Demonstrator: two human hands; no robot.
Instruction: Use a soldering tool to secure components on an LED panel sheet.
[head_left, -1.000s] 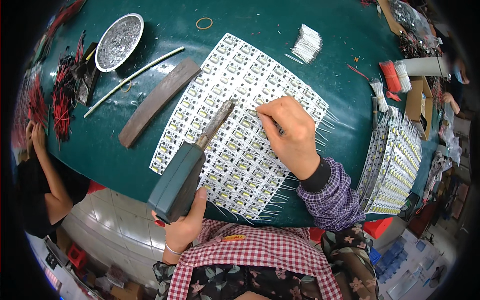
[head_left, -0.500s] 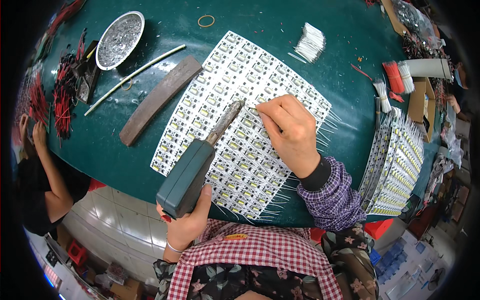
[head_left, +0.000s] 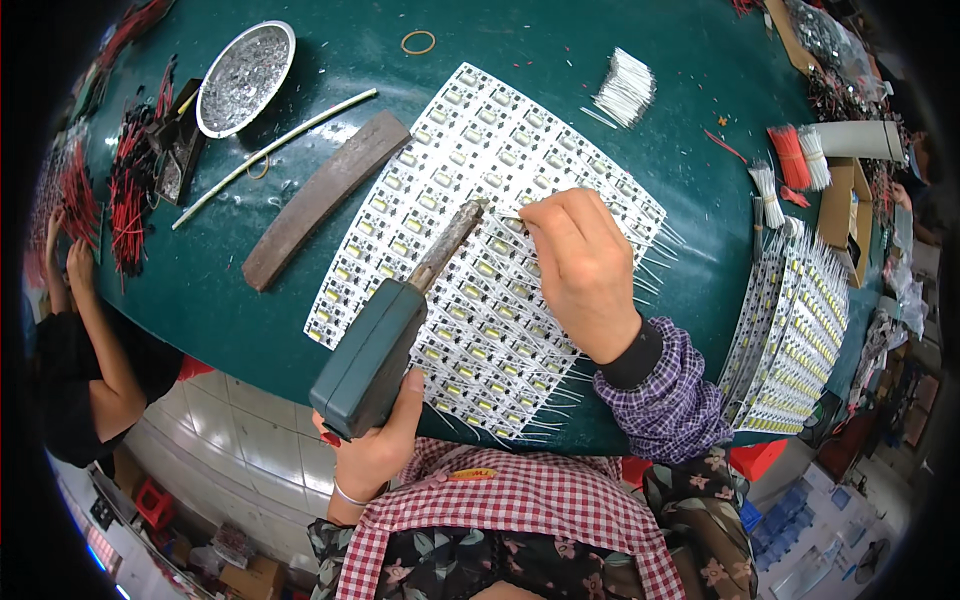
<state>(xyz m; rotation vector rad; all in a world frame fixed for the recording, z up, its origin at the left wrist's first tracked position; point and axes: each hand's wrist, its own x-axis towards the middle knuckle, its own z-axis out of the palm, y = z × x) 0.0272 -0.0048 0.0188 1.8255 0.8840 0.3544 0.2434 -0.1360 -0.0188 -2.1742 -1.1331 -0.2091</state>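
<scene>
My left hand [head_left: 375, 455] is wrapped round a dark green soldering gun [head_left: 370, 350]. Its tip rests at or just over the middle of a white LED board panel [head_left: 345, 300], which lies on the table and carries rows of small yellow-white LEDs. Just right of the tip, my right hand [head_left: 590, 265] is closed in a pinch on a short thin white wire [head_left: 508, 214]. Many white wires trail from the panel's right and lower rows. Whether the wire's end touches the board cannot be made out.
A brown curved bar [head_left: 325, 200] touches or nearly touches the panel's left edge. Beyond it lie a pale rod [head_left: 275, 150] and a metal bowl of scraps [head_left: 245, 80]. White wires [head_left: 625, 88] are heaped behind; finished-looking wired panels [head_left: 785, 330] stack at right. A co-worker's arms [head_left: 95, 320] show at left.
The soldering gun's tip has shifted slightly left, away from my right hand's fingertips. My right hand has moved very slightly right, still pinching the wire.
</scene>
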